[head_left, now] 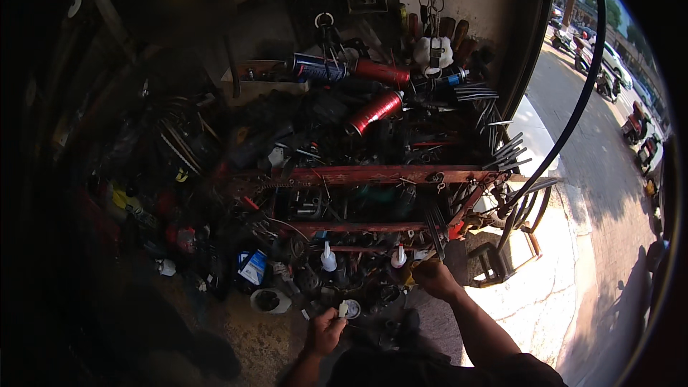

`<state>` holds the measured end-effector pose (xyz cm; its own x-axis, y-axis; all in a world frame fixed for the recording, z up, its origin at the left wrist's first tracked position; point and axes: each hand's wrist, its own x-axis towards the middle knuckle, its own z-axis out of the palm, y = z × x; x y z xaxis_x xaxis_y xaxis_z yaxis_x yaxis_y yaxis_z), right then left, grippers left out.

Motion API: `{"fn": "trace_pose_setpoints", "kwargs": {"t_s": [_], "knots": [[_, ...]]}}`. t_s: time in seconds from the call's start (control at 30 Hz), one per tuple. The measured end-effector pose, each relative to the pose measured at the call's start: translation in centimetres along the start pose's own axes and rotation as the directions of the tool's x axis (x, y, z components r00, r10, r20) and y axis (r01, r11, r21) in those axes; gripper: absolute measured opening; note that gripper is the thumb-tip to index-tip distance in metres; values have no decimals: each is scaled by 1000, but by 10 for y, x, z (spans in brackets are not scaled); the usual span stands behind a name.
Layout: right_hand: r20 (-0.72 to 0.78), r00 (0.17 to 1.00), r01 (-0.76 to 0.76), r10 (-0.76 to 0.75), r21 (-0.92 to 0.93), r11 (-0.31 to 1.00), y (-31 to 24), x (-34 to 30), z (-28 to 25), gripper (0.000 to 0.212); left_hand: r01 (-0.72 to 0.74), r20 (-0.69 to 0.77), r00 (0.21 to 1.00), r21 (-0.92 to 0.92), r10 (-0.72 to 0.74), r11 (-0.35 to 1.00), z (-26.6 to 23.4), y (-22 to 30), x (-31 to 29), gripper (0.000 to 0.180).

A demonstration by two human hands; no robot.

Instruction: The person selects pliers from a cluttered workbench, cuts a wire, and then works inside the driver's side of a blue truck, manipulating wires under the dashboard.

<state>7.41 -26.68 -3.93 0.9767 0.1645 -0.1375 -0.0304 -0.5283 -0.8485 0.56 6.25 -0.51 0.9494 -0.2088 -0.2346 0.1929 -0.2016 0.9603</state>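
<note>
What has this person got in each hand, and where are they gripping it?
The left hand pinches a small white piece by its lower end. The right hand reaches into the cluttered red tool rack; whether it grips anything cannot be told.

A small white cap-like piece (344, 309), upright, low beside the cluttered red rack.

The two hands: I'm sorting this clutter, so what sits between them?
In the head view, between the left hand and right hand lie a small round white cap and dark tool clutter, too dim to identify.
</note>
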Motion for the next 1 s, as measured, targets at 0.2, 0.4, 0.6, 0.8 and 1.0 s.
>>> {"fn": "trace_pose_setpoints", "kwargs": {"t_s": [0.2,0.4,0.6,0.8,1.0], "knots": [[121,977,187,-178,-69,980,-33,19,34,20,96,-152,983,-40,-101,995,-30,-16,-28,17],[173,975,117,-139,136,984,-56,23,71,7,124,-136,980,-158,-146,980,-55,-33,-58,19],[304,876,436,-374,-168,884,-76,27,98,6,95,-295,947,-117,-126,989,-70,-54,-80,19],[314,939,143,-138,9,990,-77,22,131,7,83,-406,906,-100,-117,992,-83,-73,-102,19],[430,881,245,-197,-59,968,-82,21,146,13,155,-397,904,-37,-157,987,-89,-71,-108,19]]}}
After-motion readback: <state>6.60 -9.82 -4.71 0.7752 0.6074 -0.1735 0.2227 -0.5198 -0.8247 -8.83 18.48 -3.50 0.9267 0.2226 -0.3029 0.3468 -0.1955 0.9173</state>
